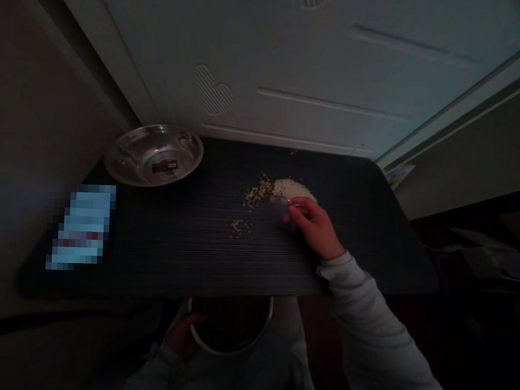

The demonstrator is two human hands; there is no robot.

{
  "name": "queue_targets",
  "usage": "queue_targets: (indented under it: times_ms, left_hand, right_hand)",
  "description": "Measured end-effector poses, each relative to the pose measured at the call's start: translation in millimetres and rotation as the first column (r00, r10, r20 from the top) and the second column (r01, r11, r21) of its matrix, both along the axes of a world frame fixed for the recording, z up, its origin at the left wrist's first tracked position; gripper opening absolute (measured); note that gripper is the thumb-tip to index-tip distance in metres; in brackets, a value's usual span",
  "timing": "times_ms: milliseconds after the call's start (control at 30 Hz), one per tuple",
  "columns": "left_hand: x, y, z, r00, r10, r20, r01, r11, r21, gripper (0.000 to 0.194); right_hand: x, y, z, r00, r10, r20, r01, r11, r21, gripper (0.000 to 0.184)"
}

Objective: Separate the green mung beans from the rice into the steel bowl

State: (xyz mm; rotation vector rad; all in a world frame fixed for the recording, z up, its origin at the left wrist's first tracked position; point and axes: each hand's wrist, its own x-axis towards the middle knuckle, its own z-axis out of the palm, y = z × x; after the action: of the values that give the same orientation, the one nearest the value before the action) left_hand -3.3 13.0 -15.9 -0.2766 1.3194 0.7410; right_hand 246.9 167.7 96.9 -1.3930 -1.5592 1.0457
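Observation:
My right hand (314, 224) rests on the dark table (176, 254), fingers pinched round a small translucent scoop or spoon (282, 206) at the near edge of a white rice pile (292, 189). Dark green grains (255, 193) lie scattered left of the pile, with a smaller cluster (239, 227) nearer me. My left hand (182, 334) grips the rim of a round bowl (230, 327) held below the table's front edge, in my lap; the bowl's inside is too dark to read.
An empty steel bowl (154, 154) with a sticker sits at the table's far left corner. A blurred light packet (82, 226) lies at the left edge. A white panelled door (311, 66) stands right behind the table.

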Motion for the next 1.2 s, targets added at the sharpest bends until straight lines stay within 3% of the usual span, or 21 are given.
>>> queue_targets:
  times_ms: [167,500,667,900,1067,1200]
  left_hand:
    - [2.4,0.7,5.8,1.0,-0.021,0.005,0.021,0.998,0.051,0.036]
    - [3.2,-1.7,4.8,0.998,-0.061,-0.021,0.063,0.995,0.076,0.027]
    - [4.7,-1.3,7.6,0.999,-0.043,-0.001,0.043,0.987,0.156,0.032]
    - [4.4,-0.7,7.2,0.999,-0.049,0.019,0.046,0.991,0.129,0.027]
    - [4.1,0.6,7.6,0.998,-0.032,0.052,0.025,0.99,0.142,0.028]
    - [4.8,0.7,8.9,0.998,-0.022,0.053,0.015,0.991,0.129,0.034]
  right_hand:
    - [-20.0,-0.9,-5.0,0.987,0.077,0.145,-0.09,0.992,0.085,0.024]
    - [-12.2,-3.8,-7.5,0.96,0.008,0.28,-0.062,0.981,0.185,0.022]
    - [-12.1,-3.9,-6.3,0.949,-0.016,0.316,-0.055,0.976,0.211,0.02]
    - [-11.6,-6.0,-2.7,0.935,0.121,0.334,-0.185,0.969,0.165,0.018]
    - [-11.3,-6.7,-3.3,0.943,0.107,0.317,-0.171,0.968,0.182,0.017]
    - [-13.0,-8.1,-1.4,0.926,0.182,0.332,-0.249,0.953,0.172,0.016]
